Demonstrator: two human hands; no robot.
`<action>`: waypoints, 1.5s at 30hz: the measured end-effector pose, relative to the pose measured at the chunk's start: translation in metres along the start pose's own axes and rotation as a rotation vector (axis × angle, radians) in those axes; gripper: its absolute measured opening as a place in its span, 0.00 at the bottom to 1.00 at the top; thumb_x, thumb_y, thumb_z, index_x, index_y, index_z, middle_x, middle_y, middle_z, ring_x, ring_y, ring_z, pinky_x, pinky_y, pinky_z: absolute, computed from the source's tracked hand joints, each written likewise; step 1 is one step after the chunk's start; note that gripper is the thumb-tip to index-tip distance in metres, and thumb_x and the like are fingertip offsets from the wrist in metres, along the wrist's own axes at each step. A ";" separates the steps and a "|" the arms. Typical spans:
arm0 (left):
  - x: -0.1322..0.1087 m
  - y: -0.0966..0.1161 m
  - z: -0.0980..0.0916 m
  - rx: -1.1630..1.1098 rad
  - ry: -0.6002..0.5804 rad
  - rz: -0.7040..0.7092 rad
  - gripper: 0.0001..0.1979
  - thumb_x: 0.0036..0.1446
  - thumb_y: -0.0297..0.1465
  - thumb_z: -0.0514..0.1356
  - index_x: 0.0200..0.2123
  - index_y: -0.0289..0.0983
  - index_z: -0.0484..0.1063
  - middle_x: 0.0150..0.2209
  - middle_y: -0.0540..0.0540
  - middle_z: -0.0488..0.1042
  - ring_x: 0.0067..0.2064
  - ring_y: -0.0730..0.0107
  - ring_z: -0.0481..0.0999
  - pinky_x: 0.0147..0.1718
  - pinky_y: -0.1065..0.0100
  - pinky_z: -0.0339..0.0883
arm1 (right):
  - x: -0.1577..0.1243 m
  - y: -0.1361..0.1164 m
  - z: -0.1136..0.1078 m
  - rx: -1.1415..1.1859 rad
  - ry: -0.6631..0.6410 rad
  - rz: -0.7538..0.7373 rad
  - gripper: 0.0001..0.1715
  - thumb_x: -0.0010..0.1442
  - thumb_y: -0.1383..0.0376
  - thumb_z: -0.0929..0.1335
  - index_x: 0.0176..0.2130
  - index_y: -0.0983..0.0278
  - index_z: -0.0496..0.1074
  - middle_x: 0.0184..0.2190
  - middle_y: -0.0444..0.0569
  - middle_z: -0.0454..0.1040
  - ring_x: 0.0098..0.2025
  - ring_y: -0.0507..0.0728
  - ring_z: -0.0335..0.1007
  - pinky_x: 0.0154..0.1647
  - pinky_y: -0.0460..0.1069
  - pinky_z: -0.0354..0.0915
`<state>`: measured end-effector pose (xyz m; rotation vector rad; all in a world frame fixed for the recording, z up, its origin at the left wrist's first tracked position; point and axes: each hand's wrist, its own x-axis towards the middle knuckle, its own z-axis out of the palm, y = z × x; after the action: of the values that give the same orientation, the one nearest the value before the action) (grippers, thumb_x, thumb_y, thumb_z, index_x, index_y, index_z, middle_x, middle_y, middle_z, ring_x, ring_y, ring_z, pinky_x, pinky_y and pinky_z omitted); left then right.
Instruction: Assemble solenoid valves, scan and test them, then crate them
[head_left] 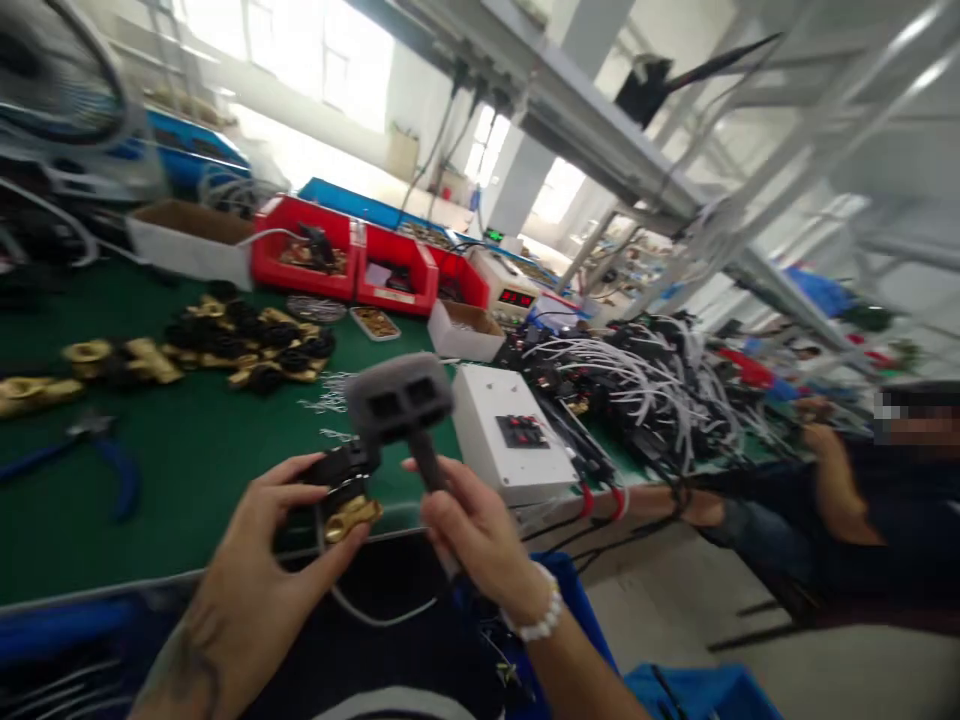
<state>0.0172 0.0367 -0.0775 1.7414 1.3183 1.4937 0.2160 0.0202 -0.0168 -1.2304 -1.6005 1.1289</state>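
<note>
My left hand [259, 570] grips a black and brass valve part [343, 492] between thumb and fingers, just above the near edge of the green bench. My right hand [471, 535], with a white bead bracelet on the wrist, is closed around the dark cable [426, 462] of a grey plug-like connector block [400, 398]. The block stands up above both hands, blurred by motion. A thin white wire loops down below the hands.
Brass and black fittings [247, 340] lie heaped on the green mat [187, 470]. Blue-handled pliers [97, 455] lie at left. A white box with red switches [510, 440] sits right of my hands. Red bins [337, 260] line the back. A seated person's arm [832, 490] reaches a wire bundle [637, 380].
</note>
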 end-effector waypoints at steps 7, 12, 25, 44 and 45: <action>0.001 0.009 -0.002 0.051 0.036 -0.005 0.14 0.54 0.36 0.68 0.41 0.41 0.68 0.56 0.41 0.71 0.57 0.53 0.72 0.54 0.45 0.70 | -0.031 -0.010 -0.024 -0.408 0.046 0.039 0.28 0.69 0.46 0.61 0.33 0.65 0.73 0.21 0.42 0.64 0.23 0.50 0.57 0.22 0.45 0.55; 0.000 0.013 -0.001 0.079 0.055 0.033 0.15 0.53 0.32 0.69 0.40 0.40 0.67 0.54 0.40 0.71 0.55 0.54 0.73 0.52 0.48 0.72 | -0.036 -0.019 -0.027 -0.384 0.304 -0.078 0.28 0.71 0.46 0.57 0.34 0.63 0.71 0.20 0.41 0.64 0.18 0.50 0.57 0.17 0.44 0.54; -0.001 0.015 0.003 0.060 0.113 0.061 0.15 0.53 0.29 0.68 0.40 0.40 0.65 0.54 0.40 0.70 0.56 0.57 0.72 0.53 0.52 0.70 | -0.026 -0.019 -0.029 -0.661 0.224 -0.124 0.28 0.71 0.47 0.59 0.27 0.62 0.66 0.17 0.40 0.61 0.17 0.50 0.57 0.18 0.45 0.53; -0.001 0.010 0.002 0.062 0.117 0.026 0.17 0.50 0.27 0.69 0.39 0.39 0.65 0.53 0.41 0.70 0.55 0.56 0.72 0.52 0.51 0.70 | -0.020 -0.021 -0.028 -0.660 0.286 -0.208 0.29 0.72 0.48 0.56 0.26 0.61 0.62 0.16 0.39 0.58 0.16 0.49 0.53 0.16 0.44 0.51; -0.001 0.010 0.002 0.060 0.121 0.028 0.17 0.50 0.27 0.69 0.39 0.39 0.65 0.53 0.41 0.70 0.55 0.56 0.71 0.53 0.51 0.70 | -0.019 -0.020 -0.027 -0.689 0.224 -0.183 0.29 0.72 0.47 0.57 0.25 0.61 0.62 0.15 0.39 0.58 0.16 0.49 0.54 0.16 0.44 0.51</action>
<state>0.0230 0.0323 -0.0703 1.7371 1.4176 1.6127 0.2400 0.0039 0.0085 -1.5270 -1.9439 0.2975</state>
